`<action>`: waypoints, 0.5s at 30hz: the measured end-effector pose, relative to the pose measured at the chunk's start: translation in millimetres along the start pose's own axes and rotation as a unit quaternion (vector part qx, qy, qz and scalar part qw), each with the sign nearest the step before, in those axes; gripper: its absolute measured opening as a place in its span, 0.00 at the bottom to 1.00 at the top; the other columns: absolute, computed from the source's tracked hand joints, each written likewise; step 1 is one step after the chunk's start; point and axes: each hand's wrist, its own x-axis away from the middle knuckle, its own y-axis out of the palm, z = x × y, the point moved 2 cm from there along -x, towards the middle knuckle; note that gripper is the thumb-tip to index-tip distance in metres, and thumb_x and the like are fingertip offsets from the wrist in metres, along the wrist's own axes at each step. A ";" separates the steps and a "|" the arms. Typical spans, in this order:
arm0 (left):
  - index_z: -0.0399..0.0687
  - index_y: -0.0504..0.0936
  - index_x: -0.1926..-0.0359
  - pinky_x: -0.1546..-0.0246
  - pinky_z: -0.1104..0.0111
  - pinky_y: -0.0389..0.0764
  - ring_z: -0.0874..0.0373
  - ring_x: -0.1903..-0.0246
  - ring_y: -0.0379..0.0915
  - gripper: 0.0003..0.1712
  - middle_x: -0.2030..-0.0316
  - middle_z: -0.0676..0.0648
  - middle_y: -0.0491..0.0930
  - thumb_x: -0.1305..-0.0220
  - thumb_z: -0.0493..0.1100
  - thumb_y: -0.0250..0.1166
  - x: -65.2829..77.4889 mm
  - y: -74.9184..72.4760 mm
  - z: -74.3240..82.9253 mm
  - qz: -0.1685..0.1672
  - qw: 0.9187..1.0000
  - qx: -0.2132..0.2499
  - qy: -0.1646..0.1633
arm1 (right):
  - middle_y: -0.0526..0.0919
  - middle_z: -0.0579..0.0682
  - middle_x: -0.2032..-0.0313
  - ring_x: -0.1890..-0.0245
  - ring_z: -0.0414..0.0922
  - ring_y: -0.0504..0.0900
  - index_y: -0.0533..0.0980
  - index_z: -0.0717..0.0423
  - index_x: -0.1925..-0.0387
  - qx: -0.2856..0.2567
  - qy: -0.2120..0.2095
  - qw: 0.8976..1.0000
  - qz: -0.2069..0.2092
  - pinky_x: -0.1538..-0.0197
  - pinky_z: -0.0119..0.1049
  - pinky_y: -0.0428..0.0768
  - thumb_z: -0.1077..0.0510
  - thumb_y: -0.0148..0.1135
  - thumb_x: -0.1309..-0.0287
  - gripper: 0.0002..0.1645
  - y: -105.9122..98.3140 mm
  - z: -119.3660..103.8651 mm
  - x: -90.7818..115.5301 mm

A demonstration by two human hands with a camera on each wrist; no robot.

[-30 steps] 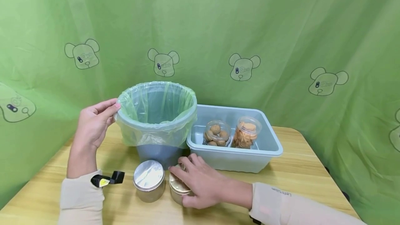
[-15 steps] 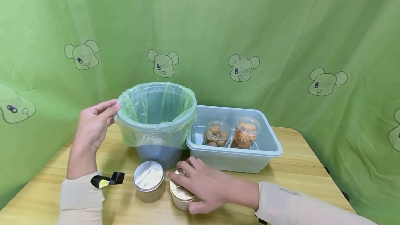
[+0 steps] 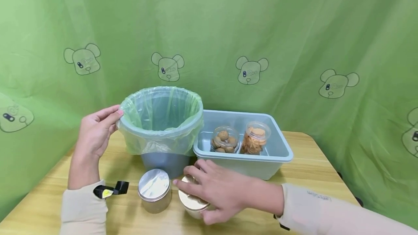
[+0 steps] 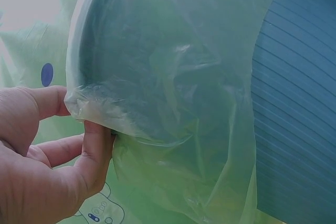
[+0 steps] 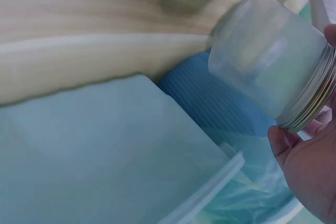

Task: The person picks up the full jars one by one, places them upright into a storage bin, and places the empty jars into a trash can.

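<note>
At the left, my left hand (image 3: 93, 133) pinches the rim of a blue trash bin (image 3: 164, 160), thumb and fingers over the pale green bin liner (image 3: 153, 142) folded down there. The left wrist view shows that grip on the liner (image 4: 173, 72) closely. My right hand (image 3: 218, 189) grips a clear plastic jar with a gold lid (image 3: 191, 200) from above, its fingers round the lid's edge. In the right wrist view the see-through jar body (image 5: 262, 59) shows below the fingers. Left of it stands a similar jar with a silver lid (image 3: 154, 190).
A light blue plastic tub (image 3: 241, 157) stands right of the bin, behind my right hand. Inside are a jar of walnuts (image 3: 224, 141) and a jar of orange-brown twisted snacks (image 3: 254, 142). All stand on a wooden table (image 3: 313, 177) before a green curtain (image 3: 209, 21).
My right hand and the gold-lidded jar have shifted slightly right and toward the near edge, away from the bin. The left hand keeps its hold on the rim.
</note>
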 end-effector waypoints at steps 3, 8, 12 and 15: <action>0.48 0.89 0.57 0.67 0.78 0.80 0.65 0.68 0.79 0.07 0.63 0.52 0.86 0.37 0.39 0.74 -0.1 0.4 0.0 0.000 1.000 0.000 0.001 | 0.69 0.53 0.38 0.50 0.48 0.66 0.59 0.51 0.22 0.002 -0.007 1.000 0.002 0.46 0.38 0.70 0.36 0.59 0.46 0.54 -13.0 0.5 0.0; 0.48 0.89 0.57 0.67 0.78 0.80 0.65 0.69 0.79 0.08 0.62 0.51 0.86 0.37 0.38 0.74 0.0 0.2 0.1 0.001 1.000 0.003 -0.001 | 0.69 0.53 0.39 0.50 0.49 0.66 0.60 0.52 0.23 0.012 -0.015 1.000 0.018 0.46 0.39 0.70 0.37 0.60 0.46 0.52 -34.9 5.7 -1.9; 0.48 0.89 0.57 0.66 0.77 0.81 0.65 0.69 0.79 0.07 0.62 0.51 0.86 0.37 0.38 0.74 0.3 -0.4 -0.1 0.001 1.000 0.007 -0.001 | 0.70 0.55 0.39 0.50 0.50 0.67 0.61 0.53 0.23 0.016 -0.023 0.999 0.035 0.46 0.41 0.71 0.37 0.59 0.46 0.51 -51.6 10.9 -4.7; 0.48 0.89 0.58 0.66 0.77 0.81 0.65 0.68 0.80 0.07 0.62 0.51 0.86 0.37 0.38 0.74 0.0 0.1 -0.2 -0.001 1.000 0.008 0.001 | 0.70 0.55 0.39 0.51 0.50 0.67 0.62 0.54 0.23 0.015 -0.026 0.999 0.044 0.48 0.41 0.72 0.38 0.59 0.46 0.51 -66.1 13.8 -7.2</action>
